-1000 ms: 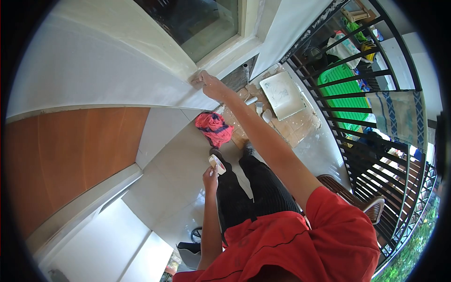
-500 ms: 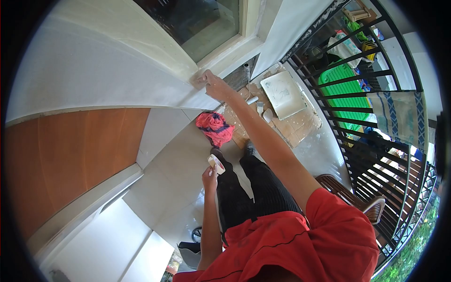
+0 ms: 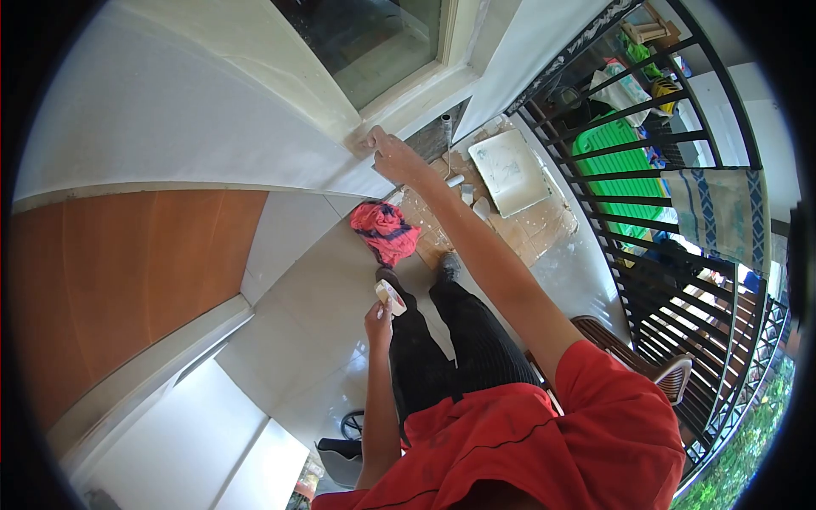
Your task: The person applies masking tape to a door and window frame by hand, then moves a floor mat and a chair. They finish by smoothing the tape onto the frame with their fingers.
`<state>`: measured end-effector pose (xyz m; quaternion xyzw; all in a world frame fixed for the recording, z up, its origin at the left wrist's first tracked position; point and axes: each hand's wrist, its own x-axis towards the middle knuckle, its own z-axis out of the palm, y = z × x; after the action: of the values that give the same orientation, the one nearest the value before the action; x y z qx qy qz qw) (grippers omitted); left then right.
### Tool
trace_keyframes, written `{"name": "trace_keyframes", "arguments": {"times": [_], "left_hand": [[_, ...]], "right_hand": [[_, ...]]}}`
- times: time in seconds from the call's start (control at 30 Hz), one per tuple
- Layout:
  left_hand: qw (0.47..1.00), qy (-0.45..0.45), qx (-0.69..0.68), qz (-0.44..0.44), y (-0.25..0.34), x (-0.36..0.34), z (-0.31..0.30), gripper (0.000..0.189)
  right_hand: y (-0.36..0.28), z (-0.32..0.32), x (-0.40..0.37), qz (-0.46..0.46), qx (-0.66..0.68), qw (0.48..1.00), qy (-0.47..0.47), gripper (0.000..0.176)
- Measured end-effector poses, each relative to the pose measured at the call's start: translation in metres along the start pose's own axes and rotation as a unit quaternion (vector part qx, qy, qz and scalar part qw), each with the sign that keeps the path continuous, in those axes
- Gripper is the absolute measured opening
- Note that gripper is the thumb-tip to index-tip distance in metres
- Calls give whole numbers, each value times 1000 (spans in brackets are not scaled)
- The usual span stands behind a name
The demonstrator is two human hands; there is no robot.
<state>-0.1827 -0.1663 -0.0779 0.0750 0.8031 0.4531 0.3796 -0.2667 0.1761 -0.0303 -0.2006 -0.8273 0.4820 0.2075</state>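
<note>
In my left hand (image 3: 378, 325), low in front of my legs, is a cream roll of tape (image 3: 391, 298) with reddish marking at its core. The fingers are closed around its lower end. My right arm reaches forward, and my right hand (image 3: 393, 159) is at the lower corner of the cream window frame (image 3: 361, 127). Its fingers are bent together against the surface there; whatever they may pinch is too small to make out. Just below that hand, a crumpled pink cloth (image 3: 387, 231) with dark stripes lies on the floor.
A paint-smeared white tray (image 3: 510, 172) stands on spattered cardboard (image 3: 531, 229), with a roller (image 3: 447, 127) and small tools beside it. Black railings (image 3: 633, 174) run along the right, with a towel (image 3: 722, 212) over them. A brown chair (image 3: 612, 337) is behind my right arm.
The view has shifted slightly. My right hand stays at the frame corner, and my left hand still holds the roll at nearly the same spot.
</note>
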Motion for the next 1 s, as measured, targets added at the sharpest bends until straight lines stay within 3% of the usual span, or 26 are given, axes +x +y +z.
{"name": "trace_keyframes", "arguments": {"times": [0.07, 0.2, 0.37, 0.57, 0.67, 0.73, 0.77, 0.87, 1.0], "left_hand": [[1000, -1, -8, -3, -1, 0, 0, 29], [999, 6, -34, -11, 1, -1, -2, 29], [999, -4, -22, -32, 5, -2, -5, 28], [999, 9, -40, -4, 10, 0, -3, 27], [999, 13, -33, 14, 39, 5, 1, 26], [999, -11, -43, 27, 68, 10, 10, 27], [996, 13, -31, 82, 71, 19, 19, 26], [995, -11, 26, 97, 90, 30, 26, 24], [990, 17, 31, 140, 127, 40, 41, 24]], "right_hand": [[-6, -1, -3, -49, -21, 998, 33, 29], [-13, -3, -4, -33, -26, 998, 40, 27], [-19, -7, -12, 105, 4, 983, 151, 21], [-25, -18, -29, 208, 48, 974, 81, 27], [-19, -16, -66, 218, 138, 957, 132, 28], [2, -3, -92, 229, 125, 958, 117, 28], [-1, -4, -96, 240, 111, 959, 103, 28], [-11, -8, -90, 264, 92, 957, 72, 27], [-29, -24, -103, 246, 102, 958, 105, 36]]}}
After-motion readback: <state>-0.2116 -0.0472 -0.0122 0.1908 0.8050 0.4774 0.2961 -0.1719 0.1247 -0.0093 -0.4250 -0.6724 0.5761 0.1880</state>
